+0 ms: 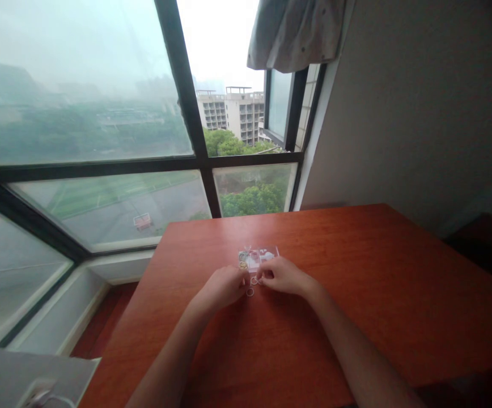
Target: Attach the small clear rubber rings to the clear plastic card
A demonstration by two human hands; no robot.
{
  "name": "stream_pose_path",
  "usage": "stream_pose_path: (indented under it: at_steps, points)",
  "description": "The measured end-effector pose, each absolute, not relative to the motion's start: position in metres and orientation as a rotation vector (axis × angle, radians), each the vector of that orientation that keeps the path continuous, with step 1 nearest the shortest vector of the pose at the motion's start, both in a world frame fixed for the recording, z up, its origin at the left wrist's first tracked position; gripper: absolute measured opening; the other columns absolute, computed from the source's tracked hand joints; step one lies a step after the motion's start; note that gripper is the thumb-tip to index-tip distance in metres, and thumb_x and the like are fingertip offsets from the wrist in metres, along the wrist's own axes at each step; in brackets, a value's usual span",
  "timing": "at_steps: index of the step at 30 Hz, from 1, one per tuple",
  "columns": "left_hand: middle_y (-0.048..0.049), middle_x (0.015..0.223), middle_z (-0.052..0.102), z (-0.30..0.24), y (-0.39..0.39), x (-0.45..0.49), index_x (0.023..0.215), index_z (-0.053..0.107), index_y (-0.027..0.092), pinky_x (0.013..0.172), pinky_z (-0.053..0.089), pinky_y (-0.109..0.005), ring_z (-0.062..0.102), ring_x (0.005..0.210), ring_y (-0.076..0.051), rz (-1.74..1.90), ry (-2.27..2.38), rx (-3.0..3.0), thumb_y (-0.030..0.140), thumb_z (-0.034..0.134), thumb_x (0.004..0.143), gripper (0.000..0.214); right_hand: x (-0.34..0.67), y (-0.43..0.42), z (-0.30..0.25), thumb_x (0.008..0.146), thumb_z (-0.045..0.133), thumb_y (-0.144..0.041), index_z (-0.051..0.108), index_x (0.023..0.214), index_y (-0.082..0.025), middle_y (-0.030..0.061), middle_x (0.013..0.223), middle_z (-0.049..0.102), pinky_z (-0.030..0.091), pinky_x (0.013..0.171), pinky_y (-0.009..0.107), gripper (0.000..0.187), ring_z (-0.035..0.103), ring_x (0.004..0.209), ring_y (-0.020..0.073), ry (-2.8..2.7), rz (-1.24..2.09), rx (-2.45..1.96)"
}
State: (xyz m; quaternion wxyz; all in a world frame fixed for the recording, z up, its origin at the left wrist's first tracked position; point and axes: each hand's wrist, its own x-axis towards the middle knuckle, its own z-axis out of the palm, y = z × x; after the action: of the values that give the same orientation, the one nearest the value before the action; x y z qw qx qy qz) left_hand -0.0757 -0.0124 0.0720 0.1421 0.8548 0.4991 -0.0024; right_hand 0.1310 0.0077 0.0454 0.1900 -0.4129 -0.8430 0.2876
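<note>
A small clear compartment box holding tiny items, among them yellowish and pinkish-white pieces, lies just beyond my hands on the table. My left hand is closed at its near left side, with fingertips pointing down; whatever they grip is hidden. Facing it, my right hand pinches at the edge of a small pale ring between the two hands. Another thin pale ring lies on the table just below the left fingertips. These pieces are too small to show much detail.
The reddish-brown wooden table stretches out on both sides of my arms. Beyond its far edge are dark-framed windows, one sash standing open. A grey wall rises on the right, and a curtain hangs above.
</note>
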Motion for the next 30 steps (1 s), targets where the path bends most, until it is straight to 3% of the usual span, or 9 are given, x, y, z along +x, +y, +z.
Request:
stream_pose_path:
  at_steps: [6,14,30]
  points:
    - [-0.0038,0.072,0.068,0.078,-0.015,-0.069,0.080,0.070,0.022,0.058,0.038,-0.022,0.063,0.068,-0.018,-0.055,1.410,2.483,0.024,0.055,0.081,0.015,0.125,0.015,0.040,0.078,0.062,-0.019,0.072,0.084,-0.019,-0.0024,0.063,0.061,0.033,0.056,0.019,0.011,0.051,0.057,0.0095,-2.160,0.677,-1.284]
    - [-0.0031,0.074,0.069,0.075,-0.014,-0.073,0.081,0.068,0.022,0.056,0.035,-0.022,0.062,0.066,-0.017,-0.028,1.408,2.511,0.021,0.054,0.080,0.014,0.119,0.017,0.030,0.082,0.059,-0.022,0.071,0.088,-0.021,0.0004,0.073,0.066,0.037,0.063,0.022,0.013,0.056,0.066,0.0127,-2.095,0.560,-1.365]
    - [-0.0015,0.076,0.067,0.078,-0.006,-0.076,0.086,0.064,0.022,0.056,0.030,-0.022,0.055,0.062,-0.013,0.336,1.578,2.488,0.023,0.048,0.086,0.016,0.126,0.020,0.035,0.080,0.061,-0.020,0.071,0.083,-0.020,-0.0007,0.068,0.063,0.034,0.060,0.021,0.010,0.051,0.061,0.0111,-2.111,0.559,-1.318]
